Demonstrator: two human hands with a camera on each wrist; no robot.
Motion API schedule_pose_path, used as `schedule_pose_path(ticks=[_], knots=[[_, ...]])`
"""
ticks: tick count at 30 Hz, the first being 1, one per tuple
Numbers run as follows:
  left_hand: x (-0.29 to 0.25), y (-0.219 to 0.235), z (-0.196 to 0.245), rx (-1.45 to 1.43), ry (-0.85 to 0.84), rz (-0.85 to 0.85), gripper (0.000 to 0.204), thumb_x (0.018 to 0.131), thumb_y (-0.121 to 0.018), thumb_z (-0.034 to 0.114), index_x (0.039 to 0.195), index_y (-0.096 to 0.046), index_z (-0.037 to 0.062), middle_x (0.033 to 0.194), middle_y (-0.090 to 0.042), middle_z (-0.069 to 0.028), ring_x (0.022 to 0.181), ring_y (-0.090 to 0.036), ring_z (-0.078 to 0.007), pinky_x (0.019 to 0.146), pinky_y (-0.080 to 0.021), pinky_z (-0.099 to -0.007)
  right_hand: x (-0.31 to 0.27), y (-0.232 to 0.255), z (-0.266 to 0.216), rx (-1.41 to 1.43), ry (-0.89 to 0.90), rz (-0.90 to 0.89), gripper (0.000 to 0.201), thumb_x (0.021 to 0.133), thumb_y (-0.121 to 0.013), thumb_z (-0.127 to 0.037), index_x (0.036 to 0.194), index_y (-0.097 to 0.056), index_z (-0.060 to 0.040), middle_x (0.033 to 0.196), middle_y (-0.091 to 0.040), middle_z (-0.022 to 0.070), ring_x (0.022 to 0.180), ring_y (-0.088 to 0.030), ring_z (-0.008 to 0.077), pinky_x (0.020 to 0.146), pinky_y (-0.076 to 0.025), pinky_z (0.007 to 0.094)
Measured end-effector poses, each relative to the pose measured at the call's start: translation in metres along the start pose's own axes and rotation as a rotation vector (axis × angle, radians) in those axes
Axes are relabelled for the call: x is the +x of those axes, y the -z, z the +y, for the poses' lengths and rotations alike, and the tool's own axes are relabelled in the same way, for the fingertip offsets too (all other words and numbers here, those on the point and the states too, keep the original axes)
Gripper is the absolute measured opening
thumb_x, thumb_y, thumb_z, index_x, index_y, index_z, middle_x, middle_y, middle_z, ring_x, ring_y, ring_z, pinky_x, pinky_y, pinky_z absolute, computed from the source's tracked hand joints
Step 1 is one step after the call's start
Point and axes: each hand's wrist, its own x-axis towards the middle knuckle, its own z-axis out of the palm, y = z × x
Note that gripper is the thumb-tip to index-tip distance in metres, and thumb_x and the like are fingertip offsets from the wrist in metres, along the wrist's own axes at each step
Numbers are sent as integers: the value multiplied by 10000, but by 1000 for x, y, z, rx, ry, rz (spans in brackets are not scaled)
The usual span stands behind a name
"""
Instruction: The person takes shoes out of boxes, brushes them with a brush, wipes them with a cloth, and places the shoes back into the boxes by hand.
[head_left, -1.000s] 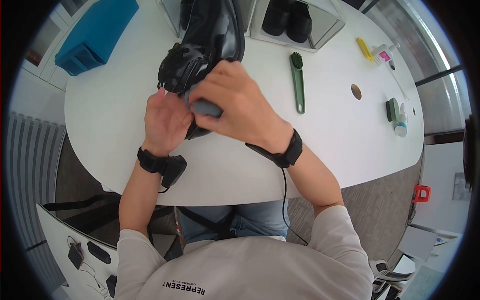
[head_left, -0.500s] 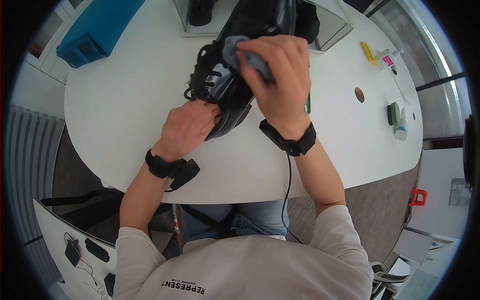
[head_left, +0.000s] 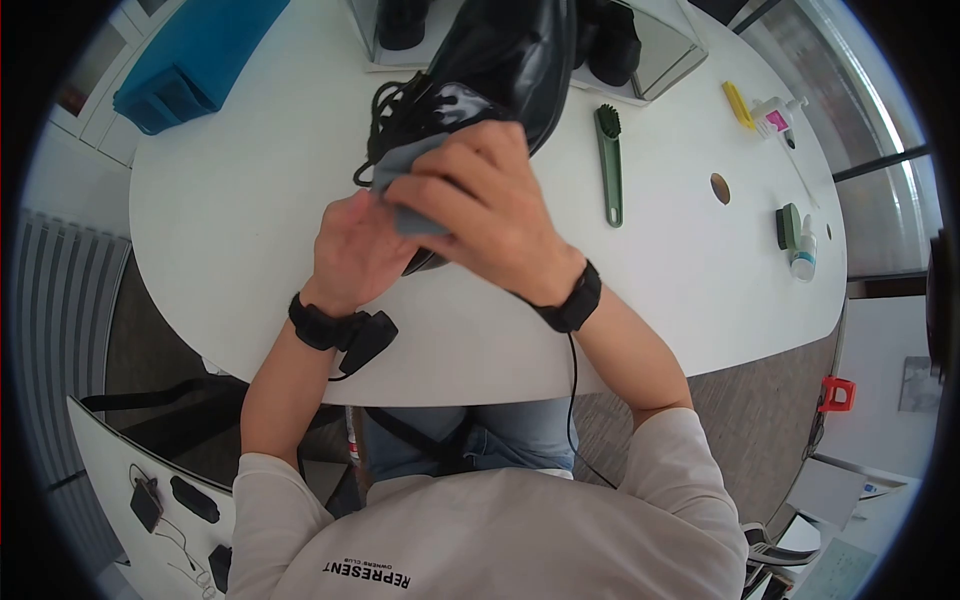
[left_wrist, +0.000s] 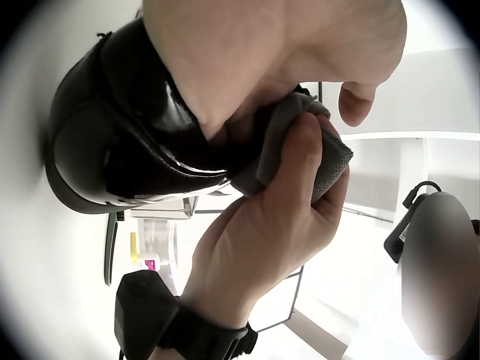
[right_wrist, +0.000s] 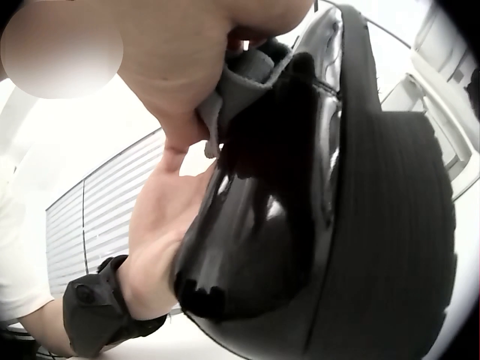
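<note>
A glossy black lace-up shoe (head_left: 527,75) is held up over the white table, its heel end toward the person. My left hand (head_left: 355,245) is at the shoe's opening, palm up, its fingers reaching inside and hidden there, thumb apart. In the left wrist view that hand overlaps the opening. My right hand (head_left: 490,205) grips a folded grey cloth (head_left: 398,165) between thumb and fingers. Cloth and fingertips are at the shoe's opening, close beside the left hand. The loose black laces (head_left: 385,120) hang on the left side. In the right wrist view the thick sole (right_wrist: 390,232) faces sideways.
Clear-fronted boxes with black shoes (head_left: 615,50) stand at the back. A green long-handled brush (head_left: 610,165) lies right of the shoe, a teal case (head_left: 200,65) far left. At the right are a yellow object (head_left: 737,103), white bottles (head_left: 803,262) and a green-backed brush (head_left: 788,228).
The shoe swung right and tilted, then turned partly back. My right hand took the cloth up to the shoe's side, then down to its opening. My left hand turned over and is palm up again.
</note>
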Motion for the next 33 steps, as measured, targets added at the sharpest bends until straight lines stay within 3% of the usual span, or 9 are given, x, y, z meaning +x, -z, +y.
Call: schedule_pose_path(ticks=[6, 8, 12, 15, 17, 21, 24, 29, 33], knots=[[12, -12, 0, 5, -18, -118, 719, 907, -423, 486, 1379, -313, -46, 1371, -424, -191, 1284, -392, -276, 1093, -269, -387, 5, 27, 37, -183, -75, 200, 445, 510, -750, -14, 933, -644, -99, 918, -584, 40, 864, -521, 256, 742, -419, 373], [7, -17, -1, 330, 84, 94, 782, 824, -500, 571, 1371, -356, 31, 1276, -477, -139, 1160, -430, -253, 1031, -288, -368, 6, 33, 49, -232, -92, 253, 423, 527, -748, 0, 927, -649, -98, 917, -590, 42, 862, -521, 252, 738, -421, 363], [7, -14, -4, 333, 76, 82, 810, 824, -508, 555, 1393, -317, 11, 1300, -452, -158, 1186, -411, -279, 1054, -271, -381, 11, 48, 57, -332, -117, 342, 355, 590, -742, 36, 914, -661, -86, 915, -604, 51, 868, -525, 246, 733, -430, 339], [7, -17, -5, 289, 51, 22, 832, 866, -498, 466, 1397, -226, -114, 1426, -328, -266, 1323, -340, -325, 1134, -204, -404, 14, 53, 55, -343, -162, 371, 313, 620, -756, 11, 906, -659, -72, 943, -614, 60, 902, -543, 257, 755, -451, 350], [6, -13, -5, 259, 41, 42, 820, 861, -504, 464, 1383, -248, -114, 1429, -323, -263, 1325, -336, -326, 1135, -200, -404, 19, 58, 48, -287, -307, 392, 192, 792, -708, 5, 968, -649, -43, 957, -649, 68, 836, -619, 169, 717, -496, 244], [7, -8, -9, 210, 24, 52, 806, 857, -511, 463, 1376, -266, -103, 1428, -327, -259, 1323, -333, -324, 1132, -201, -400, 17, 60, 49, -135, -453, 357, 172, 811, -707, -38, 972, -648, -43, 1049, -656, 74, 885, -631, 174, 745, -509, 261], [13, -3, -11, -190, -73, -309, 799, 857, -513, 463, 1380, -269, -89, 1421, -336, -252, 1307, -344, -319, 1123, -214, -395, 19, 60, 49, -122, -386, 241, 205, 774, -705, 6, 958, -614, 13, 1017, -628, 147, 941, -601, 286, 824, -470, 352], [4, -7, 1, 198, 40, 114, 806, 850, -521, 469, 1384, -261, -76, 1411, -347, -246, 1281, -362, -310, 1110, -231, -390, 17, 42, 52, -142, -246, 261, 278, 643, -768, -23, 891, -653, -68, 1005, -628, 66, 944, -558, 269, 794, -465, 354], [10, -19, 2, 238, 22, 157, 819, 851, -517, 468, 1397, -235, -73, 1417, -343, -238, 1289, -361, -301, 1114, -232, -391, 16, 41, 53, -167, -85, 130, 262, 646, -774, -52, 875, -646, -68, 1075, -638, 66, 1014, -573, 272, 840, -466, 361]])
